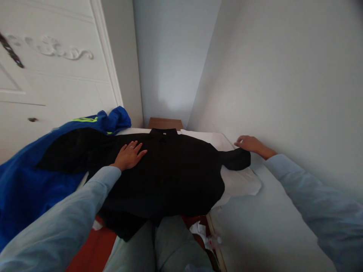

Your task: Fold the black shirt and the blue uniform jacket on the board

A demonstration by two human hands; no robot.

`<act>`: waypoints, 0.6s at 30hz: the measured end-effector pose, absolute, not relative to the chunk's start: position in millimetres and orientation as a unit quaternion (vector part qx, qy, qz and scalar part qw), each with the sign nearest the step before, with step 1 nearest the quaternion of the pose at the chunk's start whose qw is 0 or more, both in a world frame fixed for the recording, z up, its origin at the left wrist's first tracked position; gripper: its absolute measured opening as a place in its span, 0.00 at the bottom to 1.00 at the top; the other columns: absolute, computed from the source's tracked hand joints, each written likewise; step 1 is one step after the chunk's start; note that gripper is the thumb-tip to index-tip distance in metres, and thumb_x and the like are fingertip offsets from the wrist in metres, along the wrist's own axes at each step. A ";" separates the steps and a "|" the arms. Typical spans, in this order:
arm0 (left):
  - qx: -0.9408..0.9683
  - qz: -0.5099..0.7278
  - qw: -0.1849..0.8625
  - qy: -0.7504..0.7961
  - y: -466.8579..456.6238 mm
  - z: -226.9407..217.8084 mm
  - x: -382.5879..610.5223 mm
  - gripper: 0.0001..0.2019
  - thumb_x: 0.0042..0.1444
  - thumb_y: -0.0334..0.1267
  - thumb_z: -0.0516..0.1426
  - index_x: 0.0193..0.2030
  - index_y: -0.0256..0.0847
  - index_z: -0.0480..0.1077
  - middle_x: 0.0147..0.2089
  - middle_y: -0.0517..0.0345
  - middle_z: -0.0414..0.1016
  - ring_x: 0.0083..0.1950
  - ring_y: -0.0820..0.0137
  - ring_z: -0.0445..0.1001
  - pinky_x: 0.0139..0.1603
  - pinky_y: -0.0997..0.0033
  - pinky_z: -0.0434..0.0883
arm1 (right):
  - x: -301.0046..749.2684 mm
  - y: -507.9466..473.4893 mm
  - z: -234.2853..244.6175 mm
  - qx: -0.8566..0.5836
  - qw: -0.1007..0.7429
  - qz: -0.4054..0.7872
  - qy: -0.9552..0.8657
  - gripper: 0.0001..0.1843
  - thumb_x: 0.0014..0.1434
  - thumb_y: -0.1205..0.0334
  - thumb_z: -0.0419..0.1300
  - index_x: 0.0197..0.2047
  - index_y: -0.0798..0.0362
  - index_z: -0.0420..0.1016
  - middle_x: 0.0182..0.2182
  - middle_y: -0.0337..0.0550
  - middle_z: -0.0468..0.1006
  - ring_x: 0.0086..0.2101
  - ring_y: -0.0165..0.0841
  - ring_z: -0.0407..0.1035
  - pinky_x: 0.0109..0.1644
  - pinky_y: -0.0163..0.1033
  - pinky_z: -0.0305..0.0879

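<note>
A black collared shirt (181, 170) lies spread out, its collar at the far side and its lower part towards my lap. My left hand (129, 155), with a ring on one finger, rests flat on the left part of the shirt, fingers spread. At the far right, my right hand (247, 144) is at the upper edge of the right sleeve (238, 159), its fingers loosely bent and a little apart. The underside of that hand is hidden, so contact with the cloth is hard to judge. White cloth (241, 183) shows beneath the sleeve.
Blue clothing (19, 196) with yellow-green stripes is heaped on the left, partly under the black cloth. A white cabinet (56, 75) stands behind it. A pale wall (278, 75) borders the right side. Crumpled white paper (198, 229) lies low beside my legs.
</note>
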State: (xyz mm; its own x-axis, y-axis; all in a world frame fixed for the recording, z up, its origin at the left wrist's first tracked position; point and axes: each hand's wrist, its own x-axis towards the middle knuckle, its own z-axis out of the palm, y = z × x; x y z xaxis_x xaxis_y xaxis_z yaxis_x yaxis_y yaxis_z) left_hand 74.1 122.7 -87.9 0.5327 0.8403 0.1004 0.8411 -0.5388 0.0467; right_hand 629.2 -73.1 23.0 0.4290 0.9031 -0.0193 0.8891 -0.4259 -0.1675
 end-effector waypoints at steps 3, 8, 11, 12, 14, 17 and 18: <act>-0.874 -0.053 0.005 -0.483 121.5 -86.8 74.7 0.35 0.69 0.54 0.39 0.73 0.31 0.58 0.75 0.39 0.53 0.76 0.53 0.50 0.73 0.49 0.51 | 614.6 -74.4 23.0 -0.834 0.127 0.162 -0.512 0.22 0.61 0.44 0.61 0.45 0.55 0.78 0.44 0.55 0.80 0.40 0.40 0.75 0.42 0.40 0.71; -0.874 -0.055 0.007 -0.483 121.2 -84.2 75.5 0.35 0.68 0.54 0.40 0.72 0.31 0.59 0.74 0.39 0.55 0.76 0.52 0.51 0.72 0.48 0.52 | 603.5 -81.4 6.0 -0.844 0.115 0.286 -0.439 0.26 0.50 0.41 0.70 0.40 0.55 0.77 0.40 0.54 0.80 0.38 0.41 0.74 0.37 0.40 0.71; -0.877 -0.057 0.013 -0.477 122.8 -84.0 75.8 0.35 0.67 0.54 0.40 0.71 0.31 0.60 0.74 0.38 0.55 0.75 0.51 0.52 0.72 0.47 0.53 | 598.9 -83.1 0.3 -0.828 0.073 0.312 -0.459 0.22 0.46 0.48 0.72 0.39 0.56 0.78 0.33 0.49 0.80 0.32 0.37 0.72 0.34 0.38 0.67; -0.877 -0.057 0.016 -0.476 123.7 -84.4 75.7 0.35 0.67 0.53 0.40 0.71 0.30 0.60 0.74 0.38 0.55 0.75 0.51 0.52 0.72 0.47 0.54 | 596.3 -82.8 1.6 -0.820 0.051 0.320 -0.472 0.19 0.46 0.51 0.71 0.37 0.56 0.78 0.31 0.47 0.79 0.31 0.36 0.71 0.33 0.38 0.66; -0.878 -0.053 0.020 -0.475 126.1 -86.0 75.3 0.35 0.67 0.52 0.40 0.71 0.29 0.60 0.74 0.38 0.55 0.75 0.51 0.52 0.71 0.47 0.54 | 589.7 -81.0 9.7 -0.809 0.017 0.293 -0.509 0.13 0.48 0.56 0.69 0.33 0.56 0.78 0.29 0.45 0.78 0.31 0.37 0.71 0.35 0.38 0.66; -0.880 -0.043 0.021 -0.472 131.3 -90.3 73.4 0.35 0.67 0.51 0.41 0.72 0.28 0.58 0.74 0.37 0.55 0.75 0.51 0.52 0.71 0.46 0.53 | 580.0 -78.8 29.8 -0.789 0.049 0.064 -0.609 0.08 0.55 0.58 0.64 0.36 0.54 0.78 0.36 0.47 0.79 0.40 0.41 0.72 0.45 0.41 0.66; -0.881 -0.042 0.021 -0.471 133.3 -92.0 72.6 0.35 0.67 0.51 0.41 0.72 0.28 0.58 0.74 0.37 0.55 0.75 0.50 0.52 0.71 0.46 0.53 | 577.8 -79.3 35.8 -0.764 0.070 -0.020 -0.641 0.09 0.58 0.59 0.62 0.39 0.54 0.79 0.39 0.49 0.79 0.44 0.43 0.71 0.50 0.43 0.65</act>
